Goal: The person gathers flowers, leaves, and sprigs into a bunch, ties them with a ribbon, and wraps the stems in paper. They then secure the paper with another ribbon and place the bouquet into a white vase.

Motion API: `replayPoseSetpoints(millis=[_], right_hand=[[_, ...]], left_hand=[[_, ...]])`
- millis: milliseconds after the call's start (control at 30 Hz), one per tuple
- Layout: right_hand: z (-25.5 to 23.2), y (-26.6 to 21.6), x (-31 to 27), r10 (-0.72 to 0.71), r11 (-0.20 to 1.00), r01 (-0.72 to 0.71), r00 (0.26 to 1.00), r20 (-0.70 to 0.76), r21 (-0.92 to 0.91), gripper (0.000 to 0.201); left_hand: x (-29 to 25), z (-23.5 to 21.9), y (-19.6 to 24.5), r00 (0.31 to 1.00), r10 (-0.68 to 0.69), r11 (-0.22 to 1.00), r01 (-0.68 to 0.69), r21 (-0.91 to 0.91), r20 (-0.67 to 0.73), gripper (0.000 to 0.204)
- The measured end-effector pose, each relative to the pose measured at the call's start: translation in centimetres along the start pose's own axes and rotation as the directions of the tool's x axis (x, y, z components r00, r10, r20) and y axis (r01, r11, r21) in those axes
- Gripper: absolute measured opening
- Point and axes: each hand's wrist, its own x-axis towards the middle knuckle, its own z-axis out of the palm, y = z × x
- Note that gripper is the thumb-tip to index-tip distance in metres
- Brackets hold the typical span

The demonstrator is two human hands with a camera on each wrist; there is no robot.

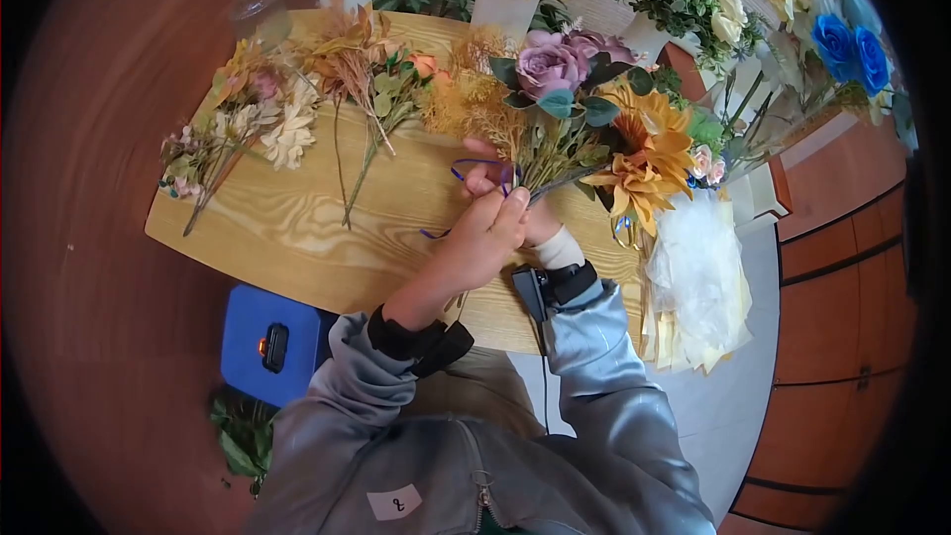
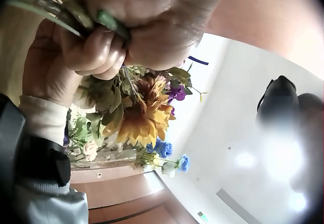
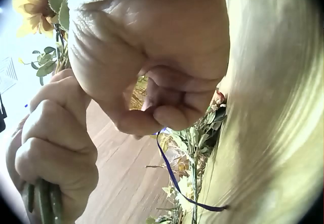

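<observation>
I am watching the left hand curling tight around the stems of the bouquet, keeping the heads fanned out over the table's right edge so the stalks stay bunched near the front. The right hand is pinching the purple ribbon between thumb and fingertip just beside that grip, seemingly to wind it round the stems; its loose end is trailing across the wood. Loose sprigs are lying along the table's left edge, likely spare stock.
</observation>
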Motion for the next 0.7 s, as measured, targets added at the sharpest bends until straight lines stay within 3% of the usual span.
replayPoseSetpoints(millis=[33,167,233,267,333,367,433,467,533,567,700], right_hand=[[0.4,-0.7,0.0,0.066,0.988,-0.068,0.998,0.021,0.136,0.021],[-0.4,1.4,0.1,0.08,0.995,-0.084,0.995,0.066,0.052,0.016],[-0.7,0.5,-1.7,0.048,0.959,-0.022,0.995,0.087,-0.282,0.018],[-1.0,0.4,-2.0,0.052,0.96,-0.026,0.995,0.086,-0.28,0.018],[-1.4,0.1,-2.6,0.357,0.932,-0.336,0.914,0.195,-0.133,0.02],[-1.7,-0.4,-2.8,0.36,0.931,-0.34,0.913,0.193,-0.131,0.02],[-2.5,-1.6,-3.1,0.316,0.898,-0.245,0.937,0.15,-0.366,0.017],[-2.8,-1.7,-3.3,0.317,0.898,-0.246,0.937,0.149,-0.364,0.017],[-3.2,-2.3,-3.8,-0.059,0.816,0.134,0.987,0.15,-0.562,0.015],[-3.4,-3.0,-4.4,0.012,0.84,0.052,0.993,0.114,-0.54,0.013],[-3.1,-5.3,-5.4,0.029,0.835,0.052,0.99,0.138,-0.548,0.011]], left_hand=[[-0.3,0.1,0.6,0.994,-0.107,0.994,0.107,-0.035,0.0,0.027],[-0.2,-0.1,0.7,0.987,-0.134,0.991,0.131,-0.035,-0.086,0.029],[0.1,-1.2,0.4,0.988,-0.126,0.992,0.124,-0.03,-0.094,0.03],[0.2,-1.7,0.3,0.987,-0.131,0.991,0.128,-0.033,-0.095,0.03],[0.5,-2.7,0.2,0.979,-0.182,0.98,0.173,-0.099,-0.091,0.03],[0.7,-3.3,-0.1,0.978,-0.187,0.979,0.177,-0.101,-0.091,0.03],[1.1,-4.2,-0.5,0.975,-0.217,0.963,0.208,-0.171,-0.035,0.03],[1.2,-4.5,-0.5,0.975,-0.219,0.963,0.21,-0.171,-0.035,0.03],[1.2,-4.9,-0.5,0.964,-0.262,0.961,0.255,-0.111,-0.051,0.029],[1.3,-4.8,-0.6,0.963,-0.264,0.96,0.258,-0.11,-0.049,0.029],[1.8,-4.5,-1.8,0.963,-0.221,0.975,0.22,-0.022,-0.157,0.03]])
